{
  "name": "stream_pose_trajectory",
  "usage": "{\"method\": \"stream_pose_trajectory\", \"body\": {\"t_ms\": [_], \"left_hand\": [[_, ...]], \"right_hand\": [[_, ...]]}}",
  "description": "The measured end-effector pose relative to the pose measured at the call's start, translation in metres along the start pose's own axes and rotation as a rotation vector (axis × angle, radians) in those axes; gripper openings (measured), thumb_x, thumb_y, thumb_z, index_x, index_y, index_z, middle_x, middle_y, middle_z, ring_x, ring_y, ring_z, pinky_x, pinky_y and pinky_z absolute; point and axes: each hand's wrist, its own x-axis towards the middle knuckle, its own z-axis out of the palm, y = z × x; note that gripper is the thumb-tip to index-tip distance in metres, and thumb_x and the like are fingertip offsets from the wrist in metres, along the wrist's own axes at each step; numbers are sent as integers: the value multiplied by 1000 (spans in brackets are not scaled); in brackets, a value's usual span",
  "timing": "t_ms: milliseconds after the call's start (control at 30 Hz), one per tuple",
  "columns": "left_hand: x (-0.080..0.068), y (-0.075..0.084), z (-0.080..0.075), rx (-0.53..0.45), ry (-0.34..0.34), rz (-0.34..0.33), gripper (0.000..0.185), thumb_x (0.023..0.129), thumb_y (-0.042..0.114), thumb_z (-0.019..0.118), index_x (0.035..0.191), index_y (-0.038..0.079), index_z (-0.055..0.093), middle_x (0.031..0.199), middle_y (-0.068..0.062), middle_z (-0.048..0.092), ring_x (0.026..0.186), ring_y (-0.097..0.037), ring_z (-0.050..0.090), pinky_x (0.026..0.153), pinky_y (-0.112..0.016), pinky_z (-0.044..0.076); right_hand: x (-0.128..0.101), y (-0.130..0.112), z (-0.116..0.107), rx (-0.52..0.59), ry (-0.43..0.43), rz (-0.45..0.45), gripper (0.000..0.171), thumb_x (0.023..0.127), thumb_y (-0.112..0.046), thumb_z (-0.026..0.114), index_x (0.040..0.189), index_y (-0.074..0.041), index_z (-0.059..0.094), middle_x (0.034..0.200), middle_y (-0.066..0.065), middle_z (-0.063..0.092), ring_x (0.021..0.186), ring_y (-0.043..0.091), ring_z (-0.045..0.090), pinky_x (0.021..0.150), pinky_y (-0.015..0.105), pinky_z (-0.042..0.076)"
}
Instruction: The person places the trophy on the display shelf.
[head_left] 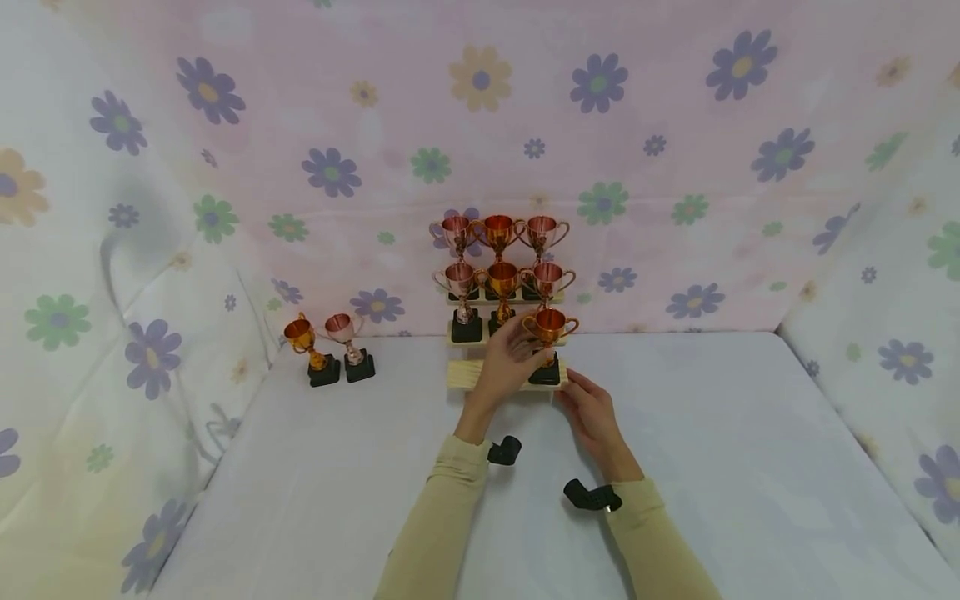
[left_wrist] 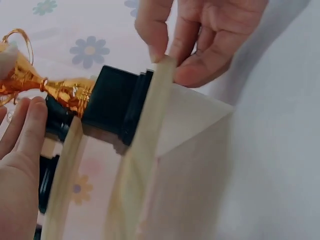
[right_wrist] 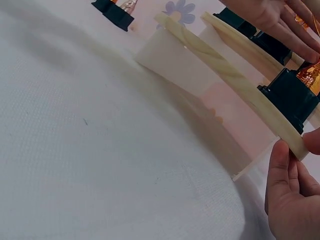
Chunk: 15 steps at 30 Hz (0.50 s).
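A small gold trophy cup (head_left: 551, 323) on a black base stands at the right end of the lowest step of a wooden tiered stand (head_left: 465, 375). My left hand (head_left: 512, 357) holds this cup from its left side, thumb in front and fingers behind. In the left wrist view, the cup's black base (left_wrist: 111, 97) sits against the board (left_wrist: 162, 80). My right hand (head_left: 592, 412) pinches the right end of that lowest board between thumb and fingers, plain in the right wrist view. Gold and rose-coloured cups (head_left: 459, 279) fill the two steps above, three in each row.
Left of the stand, a gold cup (head_left: 324, 367) and a rose-coloured cup (head_left: 358, 362) stand on the white tabletop (head_left: 300, 492). A flowered cloth (head_left: 420, 108) rises close behind the stand and on both sides.
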Motion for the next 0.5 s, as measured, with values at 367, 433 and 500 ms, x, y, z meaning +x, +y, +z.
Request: {"method": "stream_pose_trajectory", "body": {"t_ms": [367,433,500], "left_hand": [[-44,-4,-48,90,-19,-36,42,90,-4,73,130,-9,61,120,-30,65,108,-40,67,94,-33,60],[-52,-4,-62,126,-27,-68,41,91,-2,74,129,-8,62,118,-29,67,105,-33,69,92,-29,60],[-61,-3,-76,159,-18,-94,39,91,-1,74,128,-8,63,115,-27,68,104,-29,70,91,-27,60]], "right_hand": [[-2,-3,1,-22,3,9,50,106,-7,47,153,6,35,158,19,39,116,12,57,101,19,52],[-2,-3,2,-29,4,16,50,107,-8,46,154,5,35,159,18,39,120,15,54,105,22,51],[-1,-3,2,-24,6,23,50,107,-8,46,154,4,35,159,17,38,125,18,52,108,23,49]]}}
